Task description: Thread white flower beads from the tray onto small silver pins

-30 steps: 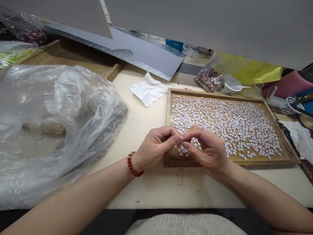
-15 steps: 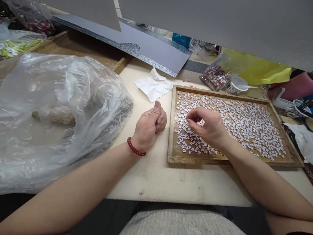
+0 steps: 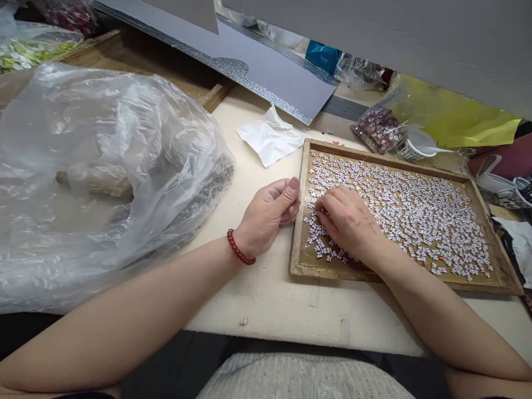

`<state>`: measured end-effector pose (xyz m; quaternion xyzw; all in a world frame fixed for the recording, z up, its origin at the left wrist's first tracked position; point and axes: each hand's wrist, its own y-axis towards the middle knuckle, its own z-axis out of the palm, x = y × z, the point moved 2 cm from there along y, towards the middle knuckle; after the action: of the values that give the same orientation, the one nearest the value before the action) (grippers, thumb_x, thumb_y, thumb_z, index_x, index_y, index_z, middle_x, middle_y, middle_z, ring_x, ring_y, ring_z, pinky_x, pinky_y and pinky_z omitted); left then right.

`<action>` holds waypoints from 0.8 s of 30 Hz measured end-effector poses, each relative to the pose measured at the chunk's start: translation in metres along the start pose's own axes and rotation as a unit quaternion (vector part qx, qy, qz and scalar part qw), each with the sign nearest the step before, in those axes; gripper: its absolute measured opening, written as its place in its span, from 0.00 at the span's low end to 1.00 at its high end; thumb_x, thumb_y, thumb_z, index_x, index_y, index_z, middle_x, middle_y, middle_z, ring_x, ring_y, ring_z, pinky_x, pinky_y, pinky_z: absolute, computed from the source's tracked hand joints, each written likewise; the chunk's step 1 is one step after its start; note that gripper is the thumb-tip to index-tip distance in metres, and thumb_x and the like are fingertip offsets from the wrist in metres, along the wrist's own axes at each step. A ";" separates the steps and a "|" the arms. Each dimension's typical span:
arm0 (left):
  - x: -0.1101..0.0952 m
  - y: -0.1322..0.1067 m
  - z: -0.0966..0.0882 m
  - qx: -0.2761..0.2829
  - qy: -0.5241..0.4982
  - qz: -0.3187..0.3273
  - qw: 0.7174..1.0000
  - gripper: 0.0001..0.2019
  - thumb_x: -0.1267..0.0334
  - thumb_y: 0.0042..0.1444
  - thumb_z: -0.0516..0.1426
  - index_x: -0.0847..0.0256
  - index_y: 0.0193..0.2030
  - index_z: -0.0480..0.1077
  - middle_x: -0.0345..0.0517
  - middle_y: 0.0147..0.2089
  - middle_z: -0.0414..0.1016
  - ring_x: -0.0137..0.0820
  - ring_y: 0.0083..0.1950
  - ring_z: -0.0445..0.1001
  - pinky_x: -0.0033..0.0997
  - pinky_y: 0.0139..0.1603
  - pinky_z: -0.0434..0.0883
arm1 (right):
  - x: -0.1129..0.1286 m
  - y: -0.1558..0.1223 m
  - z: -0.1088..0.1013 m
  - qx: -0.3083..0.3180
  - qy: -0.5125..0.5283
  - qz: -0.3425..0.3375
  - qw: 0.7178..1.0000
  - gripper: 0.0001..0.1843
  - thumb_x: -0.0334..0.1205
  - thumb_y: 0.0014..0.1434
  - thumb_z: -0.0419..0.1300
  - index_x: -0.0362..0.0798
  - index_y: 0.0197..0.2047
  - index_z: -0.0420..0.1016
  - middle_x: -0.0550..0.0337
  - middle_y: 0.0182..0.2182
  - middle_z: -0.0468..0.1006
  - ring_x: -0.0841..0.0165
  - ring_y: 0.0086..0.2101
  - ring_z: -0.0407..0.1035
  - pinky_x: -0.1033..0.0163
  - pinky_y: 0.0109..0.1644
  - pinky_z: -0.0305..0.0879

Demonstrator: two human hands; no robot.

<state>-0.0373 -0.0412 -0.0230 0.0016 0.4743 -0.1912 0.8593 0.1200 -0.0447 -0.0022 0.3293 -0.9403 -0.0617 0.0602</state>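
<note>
A shallow wooden tray on the right of the table holds a dense layer of small white pieces, shaped somewhat like little bows or flowers. Over the tray's left part is my right hand, thumb and forefinger bent together down among the pieces; whatever they pinch is too small to make out. My left hand, with a dark red bead bracelet at the wrist, is curled closed beside the tray's left edge, thumb on top. What lies inside its fingers is hidden.
A big clear plastic bag covers the left side. A crumpled white tissue lies behind my left hand. Beyond the tray are a bag of red and white pieces and a white cup. Grey panels overhang the back.
My left hand has moved right, up to the tray's edge. My right hand has turned and lowered, its fingertips now down at the pieces. The view has shifted slightly.
</note>
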 end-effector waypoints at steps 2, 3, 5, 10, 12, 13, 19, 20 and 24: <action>-0.001 0.000 0.000 -0.004 -0.005 -0.009 1.000 0.20 0.50 0.58 0.53 0.64 0.23 0.58 0.33 0.17 0.53 0.16 0.17 0.50 0.21 0.19 0.47 | 0.001 0.000 0.001 0.004 -0.032 -0.007 0.999 0.07 0.29 0.61 0.53 0.44 0.33 0.70 0.53 0.32 0.73 0.64 0.35 0.62 0.60 0.39 0.55; -0.001 0.000 0.000 -0.005 -0.008 -0.012 1.000 0.21 0.50 0.59 0.52 0.64 0.23 0.58 0.33 0.17 0.53 0.16 0.17 0.50 0.21 0.19 0.47 | 0.001 0.000 0.001 0.004 -0.047 -0.010 0.999 0.07 0.29 0.61 0.53 0.44 0.33 0.70 0.54 0.32 0.73 0.64 0.35 0.62 0.60 0.39 0.54; -0.002 0.000 0.000 -0.006 -0.012 -0.015 1.000 0.21 0.51 0.59 0.52 0.64 0.23 0.58 0.33 0.17 0.52 0.16 0.17 0.50 0.21 0.19 0.47 | 0.002 0.000 0.001 0.002 -0.074 -0.017 0.997 0.06 0.30 0.61 0.54 0.44 0.33 0.70 0.55 0.32 0.73 0.64 0.35 0.61 0.59 0.39 0.53; -0.002 0.000 0.000 -0.008 -0.012 -0.013 1.000 0.20 0.52 0.59 0.52 0.64 0.23 0.59 0.33 0.17 0.53 0.16 0.17 0.50 0.20 0.19 0.48 | 0.004 0.000 0.001 -0.002 -0.110 -0.030 0.993 0.05 0.31 0.61 0.57 0.45 0.32 0.69 0.56 0.31 0.73 0.63 0.34 0.61 0.59 0.38 0.52; -0.001 0.000 0.000 -0.007 -0.010 -0.014 1.000 0.19 0.52 0.60 0.52 0.64 0.23 0.60 0.33 0.17 0.53 0.16 0.17 0.50 0.20 0.19 0.47 | 0.005 0.000 0.001 -0.003 -0.113 -0.031 0.993 0.05 0.31 0.61 0.57 0.45 0.32 0.69 0.56 0.31 0.73 0.63 0.34 0.62 0.59 0.38 0.53; -0.001 0.000 0.000 -0.006 -0.010 -0.013 1.000 0.19 0.53 0.60 0.52 0.64 0.23 0.60 0.33 0.17 0.53 0.16 0.17 0.49 0.20 0.19 0.47 | 0.005 0.000 0.001 -0.003 -0.113 -0.031 0.993 0.05 0.31 0.60 0.57 0.45 0.32 0.69 0.56 0.31 0.74 0.63 0.34 0.62 0.59 0.38 0.53; 0.000 0.000 -0.001 0.003 -0.001 0.005 1.000 0.16 0.54 0.57 0.56 0.63 0.25 0.60 0.33 0.19 0.55 0.17 0.18 0.51 0.21 0.20 0.47 | 0.000 -0.002 -0.005 -0.050 -0.018 -0.021 0.998 0.06 0.33 0.62 0.56 0.44 0.33 0.71 0.54 0.31 0.74 0.63 0.34 0.65 0.58 0.38 0.59; 0.000 0.000 0.000 0.009 0.007 0.007 1.000 0.16 0.54 0.55 0.58 0.63 0.26 0.61 0.33 0.19 0.55 0.17 0.19 0.51 0.21 0.20 0.47 | 0.000 -0.003 -0.008 -0.070 0.021 -0.019 0.997 0.05 0.33 0.63 0.56 0.44 0.34 0.71 0.54 0.31 0.74 0.64 0.35 0.66 0.58 0.39 0.60; 0.001 -0.002 0.001 0.039 0.047 0.017 0.998 0.16 0.54 0.49 0.63 0.64 0.27 0.65 0.34 0.21 0.59 0.17 0.22 0.55 0.21 0.23 0.52 | 0.006 -0.005 -0.020 -0.147 0.211 -0.014 0.966 0.01 0.33 0.61 0.59 0.45 0.38 0.71 0.58 0.30 0.74 0.69 0.33 0.68 0.63 0.37 0.65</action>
<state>-0.0362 -0.0434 -0.0229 0.0527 0.5065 -0.1947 0.8383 0.1217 -0.0537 0.0169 0.3359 -0.8821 -0.1296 0.3039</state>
